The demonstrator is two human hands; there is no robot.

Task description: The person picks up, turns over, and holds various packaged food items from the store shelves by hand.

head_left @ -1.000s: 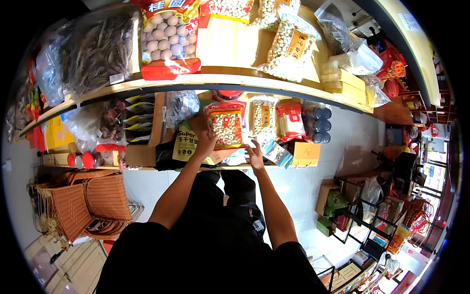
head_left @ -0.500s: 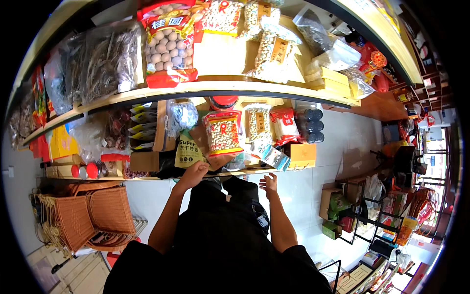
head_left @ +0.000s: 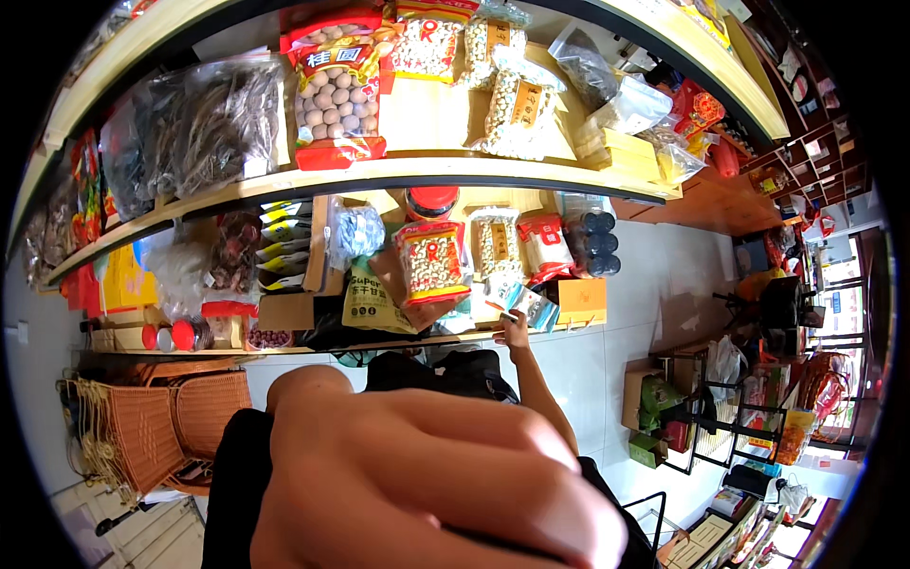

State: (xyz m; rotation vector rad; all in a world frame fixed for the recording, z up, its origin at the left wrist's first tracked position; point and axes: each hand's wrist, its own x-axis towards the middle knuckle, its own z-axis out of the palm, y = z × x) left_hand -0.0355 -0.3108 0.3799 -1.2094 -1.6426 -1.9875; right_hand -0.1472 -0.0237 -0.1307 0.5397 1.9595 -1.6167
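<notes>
My left hand (head_left: 427, 474) is raised very close to the head camera and fills the lower middle. Its fingers are bent and pressed together; whatever may be in them is hidden. At the front edge of the lower shelf, my right hand (head_left: 513, 330) is closed round a thin pen-like stick (head_left: 499, 308) with an orange end. Just beyond it lies a blue-and-white packet (head_left: 536, 309). Further in are a red-edged bag of pale nuts or seeds (head_left: 434, 263), a clear bag of similar pieces (head_left: 497, 243) and a red-and-white bag (head_left: 545, 247).
An upper shelf (head_left: 427, 169) holds a bag of round brown fruits (head_left: 336, 100) and bags of dried goods. Left of me stand wicker baskets (head_left: 142, 417). A yellow-green pouch (head_left: 370, 302) and an orange box (head_left: 581, 302) sit on the lower shelf. Racks with goods (head_left: 720, 398) stand right.
My left hand has risen from the shelf edge toward the camera. My right hand has moved forward to the blue-and-white packet and closed on the thin stick.
</notes>
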